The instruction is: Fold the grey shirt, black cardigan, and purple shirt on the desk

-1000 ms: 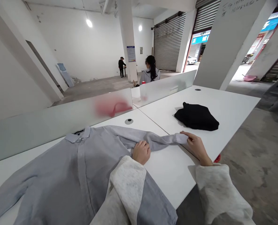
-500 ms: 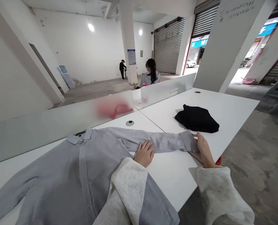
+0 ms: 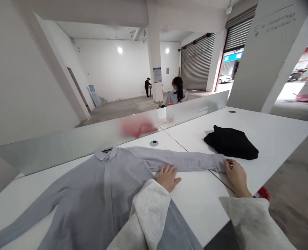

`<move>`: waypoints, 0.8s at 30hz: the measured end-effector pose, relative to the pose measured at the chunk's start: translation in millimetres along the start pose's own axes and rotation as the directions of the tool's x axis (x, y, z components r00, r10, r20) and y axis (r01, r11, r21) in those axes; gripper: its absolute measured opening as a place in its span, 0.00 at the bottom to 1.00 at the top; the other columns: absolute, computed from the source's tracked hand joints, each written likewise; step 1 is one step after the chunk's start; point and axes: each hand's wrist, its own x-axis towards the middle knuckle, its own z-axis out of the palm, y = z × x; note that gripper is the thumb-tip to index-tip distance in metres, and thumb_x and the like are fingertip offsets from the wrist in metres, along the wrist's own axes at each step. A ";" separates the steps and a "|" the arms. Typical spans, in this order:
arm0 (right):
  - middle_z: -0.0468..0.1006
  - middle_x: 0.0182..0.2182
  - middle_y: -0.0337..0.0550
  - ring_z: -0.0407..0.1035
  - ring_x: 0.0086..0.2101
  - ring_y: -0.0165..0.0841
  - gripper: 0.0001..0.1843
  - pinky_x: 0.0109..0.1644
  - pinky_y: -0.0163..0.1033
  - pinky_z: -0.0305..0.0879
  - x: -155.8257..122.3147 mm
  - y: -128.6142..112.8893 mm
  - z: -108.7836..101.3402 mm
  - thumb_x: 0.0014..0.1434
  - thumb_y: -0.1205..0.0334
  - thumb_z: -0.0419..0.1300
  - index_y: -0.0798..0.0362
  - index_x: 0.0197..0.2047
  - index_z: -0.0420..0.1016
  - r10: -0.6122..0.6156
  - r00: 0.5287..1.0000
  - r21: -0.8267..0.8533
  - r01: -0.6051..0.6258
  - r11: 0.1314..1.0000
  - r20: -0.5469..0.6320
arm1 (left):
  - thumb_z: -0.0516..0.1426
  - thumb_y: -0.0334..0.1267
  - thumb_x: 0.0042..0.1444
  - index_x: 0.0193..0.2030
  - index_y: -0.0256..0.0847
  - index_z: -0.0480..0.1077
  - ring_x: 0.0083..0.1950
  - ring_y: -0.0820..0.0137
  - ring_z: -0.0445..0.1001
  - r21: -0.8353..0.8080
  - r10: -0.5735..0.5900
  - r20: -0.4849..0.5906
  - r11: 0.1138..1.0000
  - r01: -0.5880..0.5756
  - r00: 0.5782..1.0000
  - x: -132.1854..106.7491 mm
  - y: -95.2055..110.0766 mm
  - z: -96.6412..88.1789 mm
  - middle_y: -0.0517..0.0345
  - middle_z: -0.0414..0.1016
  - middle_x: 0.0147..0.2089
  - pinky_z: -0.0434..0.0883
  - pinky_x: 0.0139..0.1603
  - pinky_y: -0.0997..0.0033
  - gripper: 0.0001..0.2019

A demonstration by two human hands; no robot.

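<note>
A grey button-up shirt [image 3: 91, 198] lies spread on the white table [image 3: 198, 205], its collar toward the frosted divider. One of its sleeves stretches out to the right. My left hand [image 3: 169, 177] rests flat on the lower edge of that sleeve, fingers spread. At the sleeve's far end, my right hand [image 3: 237, 177] pinches the cuff between thumb and fingers. Just beyond the right hand lies a folded black garment [image 3: 230, 142], touched by neither hand.
A frosted divider [image 3: 102, 130] runs along the table's back, with a red shape blurred behind it. A person [image 3: 178, 92] sits beyond it; another person [image 3: 147, 87] stands farther off. Something red [image 3: 263, 193] shows below the table's right edge. A round cable hole [image 3: 154, 143] is behind the sleeve.
The camera view has tilted up and turned left, so everything sits lower and farther right. My right hand still holds the cuff. The left-hand fingers and thumb are spread wider on the sleeve.
</note>
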 end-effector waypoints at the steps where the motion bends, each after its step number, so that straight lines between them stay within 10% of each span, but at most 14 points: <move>1: 0.73 0.47 0.60 0.66 0.47 0.56 0.32 0.46 0.57 0.61 -0.2 1.5 0.8 0.56 0.43 0.44 0.57 0.52 0.69 -0.006 1.000 -0.046 0.007 0.999 0.017 | 0.44 0.49 0.64 0.64 0.39 0.58 0.69 0.54 0.49 0.025 0.027 0.006 0.999 -0.027 1.000 -9.3 3.5 -13.1 0.47 0.55 0.68 0.48 0.67 0.42 0.26; 7: 0.70 0.51 0.58 0.60 0.53 0.61 0.25 0.47 0.64 0.57 7.9 7.8 8.9 0.50 0.36 0.47 0.42 0.38 0.74 -0.072 0.993 -0.082 0.081 0.993 0.098 | 0.44 0.48 0.65 0.64 0.42 0.58 0.67 0.58 0.57 0.023 0.240 -0.063 0.971 -0.239 0.969 -103.2 17.7 -110.2 0.50 0.64 0.64 0.49 0.67 0.48 0.24; 11: 0.73 0.41 0.63 0.64 0.48 0.61 0.27 0.46 0.64 0.59 15.3 10.5 17.8 0.46 0.37 0.48 0.45 0.39 0.73 -0.004 0.993 0.019 0.002 1.000 0.115 | 0.44 0.47 0.65 0.63 0.47 0.59 0.63 0.62 0.64 -0.043 0.186 -0.088 0.981 -0.191 0.979 -162.8 -2.9 -131.4 0.55 0.70 0.59 0.47 0.68 0.50 0.22; 19: 0.74 0.43 0.61 0.66 0.48 0.57 0.21 0.49 0.58 0.59 18.1 -6.8 -1.3 0.48 0.43 0.51 0.37 0.42 0.74 0.032 0.993 0.128 -0.047 0.991 0.118 | 0.45 0.46 0.65 0.61 0.46 0.63 0.65 0.59 0.60 0.036 -0.208 -0.088 0.977 0.212 0.974 -236.6 -86.6 -45.4 0.51 0.64 0.63 0.54 0.65 0.44 0.21; 24: 0.74 0.43 0.61 0.64 0.51 0.56 0.11 0.48 0.61 0.58 47.8 -89.9 -42.5 0.52 0.54 0.57 0.45 0.37 0.76 -0.047 0.998 0.145 0.039 0.989 0.051 | 0.43 0.50 0.65 0.66 0.45 0.54 0.70 0.57 0.48 0.011 -0.276 -0.070 0.961 0.277 0.959 -251.1 -102.9 5.3 0.48 0.51 0.69 0.54 0.65 0.45 0.25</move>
